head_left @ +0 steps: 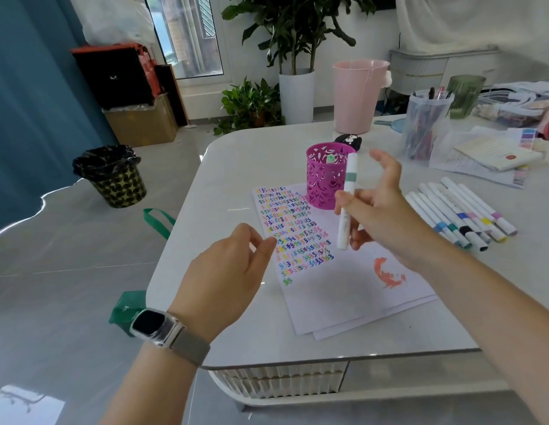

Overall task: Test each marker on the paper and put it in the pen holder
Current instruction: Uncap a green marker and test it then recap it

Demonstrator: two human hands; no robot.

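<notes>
My right hand (380,210) holds a white marker (348,191) with a grey-green band, nearly upright, above the paper (337,289); the thumb and lower fingers pinch it while the upper fingers spread out. The paper carries rows of small coloured squiggles and an orange scribble. Just behind it stands the magenta cut-out pen holder (325,176), with one green-capped marker (330,158) inside. My left hand (230,277), a watch on its wrist, hovers over the paper's left edge with relaxed fingers, holding nothing. Several white markers (460,213) lie in a row to the right.
The white table (230,167) has a rounded front-left corner. At its back stand a pink bucket (357,96), a clear bag of pens (423,127), a green cup (464,95) and loose papers (493,154). On the floor to the left sits a bin (113,176).
</notes>
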